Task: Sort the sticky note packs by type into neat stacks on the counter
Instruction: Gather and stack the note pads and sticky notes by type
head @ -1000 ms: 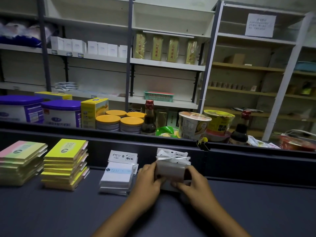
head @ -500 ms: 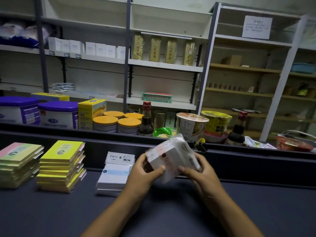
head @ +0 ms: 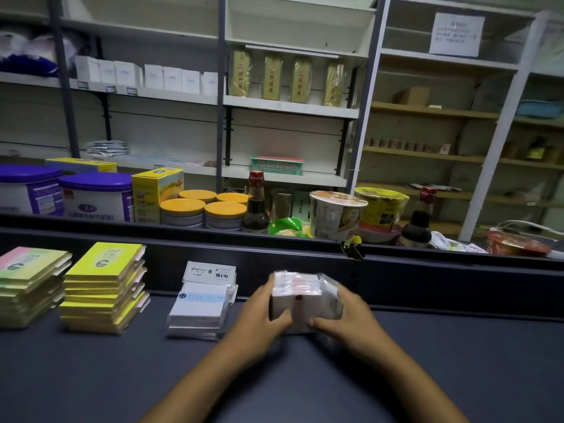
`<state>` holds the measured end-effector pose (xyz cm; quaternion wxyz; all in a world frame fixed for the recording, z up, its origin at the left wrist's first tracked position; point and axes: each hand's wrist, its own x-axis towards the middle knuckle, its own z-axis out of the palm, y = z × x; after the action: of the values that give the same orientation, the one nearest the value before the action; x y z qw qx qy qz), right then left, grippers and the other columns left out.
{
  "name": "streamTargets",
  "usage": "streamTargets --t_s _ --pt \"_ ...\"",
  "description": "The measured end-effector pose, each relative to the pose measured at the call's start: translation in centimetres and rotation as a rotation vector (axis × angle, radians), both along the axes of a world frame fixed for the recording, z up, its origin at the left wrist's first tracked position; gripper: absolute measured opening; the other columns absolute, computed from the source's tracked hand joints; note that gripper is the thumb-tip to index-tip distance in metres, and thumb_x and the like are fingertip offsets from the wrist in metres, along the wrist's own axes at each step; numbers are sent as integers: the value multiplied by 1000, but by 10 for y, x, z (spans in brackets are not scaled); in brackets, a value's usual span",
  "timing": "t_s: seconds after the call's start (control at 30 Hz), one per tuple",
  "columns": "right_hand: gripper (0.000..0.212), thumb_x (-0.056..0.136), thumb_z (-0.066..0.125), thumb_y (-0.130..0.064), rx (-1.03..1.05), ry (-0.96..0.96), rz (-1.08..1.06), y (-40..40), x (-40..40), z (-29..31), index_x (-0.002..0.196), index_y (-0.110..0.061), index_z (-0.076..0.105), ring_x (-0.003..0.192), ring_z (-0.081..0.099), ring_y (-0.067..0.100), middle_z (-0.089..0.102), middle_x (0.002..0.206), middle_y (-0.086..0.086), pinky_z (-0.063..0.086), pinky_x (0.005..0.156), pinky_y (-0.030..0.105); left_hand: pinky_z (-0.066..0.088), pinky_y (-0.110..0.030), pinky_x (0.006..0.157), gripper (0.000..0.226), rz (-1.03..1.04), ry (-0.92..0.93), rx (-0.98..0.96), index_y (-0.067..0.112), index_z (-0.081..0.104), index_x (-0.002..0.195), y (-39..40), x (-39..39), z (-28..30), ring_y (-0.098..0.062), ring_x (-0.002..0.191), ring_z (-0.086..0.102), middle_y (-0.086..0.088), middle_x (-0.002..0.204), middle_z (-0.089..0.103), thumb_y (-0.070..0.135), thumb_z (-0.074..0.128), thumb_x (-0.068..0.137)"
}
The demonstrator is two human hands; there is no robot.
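So we've got both hands on the bundle of white packs (head: 300, 297) down on the dark counter (head: 91, 377): left hand (head: 259, 312) gripping its left side, right hand (head: 351, 315) wrapped round the right. It sits just right of the blue-label stack (head: 201, 309), with the yellow stack (head: 103, 288) and pink-green stack (head: 29, 285) further left.

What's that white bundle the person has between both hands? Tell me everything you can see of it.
The white bundle is a blocky stack of small packs in clear, shiny plastic wrap, with faint red print on its top and a small dark red mark on its near face. It sits low over the dark counter, right of the white pack stack. The left hand and right hand grip its opposite sides. It looks slightly blurred.
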<state>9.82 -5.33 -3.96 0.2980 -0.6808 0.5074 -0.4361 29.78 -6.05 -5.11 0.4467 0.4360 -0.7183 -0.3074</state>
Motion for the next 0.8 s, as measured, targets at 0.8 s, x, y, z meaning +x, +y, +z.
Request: streamTargets --t_s 0.8 --pt "77 78 80 -7 -87 146 -33 1 6 -3 145 -24 47 112 60 -8 65 123 -17 46 98 13 33 -32 110 41 72 -380 -91 19 40 140 -4 -2 -15 -17 126 41 -1 133 52 27 45 100"
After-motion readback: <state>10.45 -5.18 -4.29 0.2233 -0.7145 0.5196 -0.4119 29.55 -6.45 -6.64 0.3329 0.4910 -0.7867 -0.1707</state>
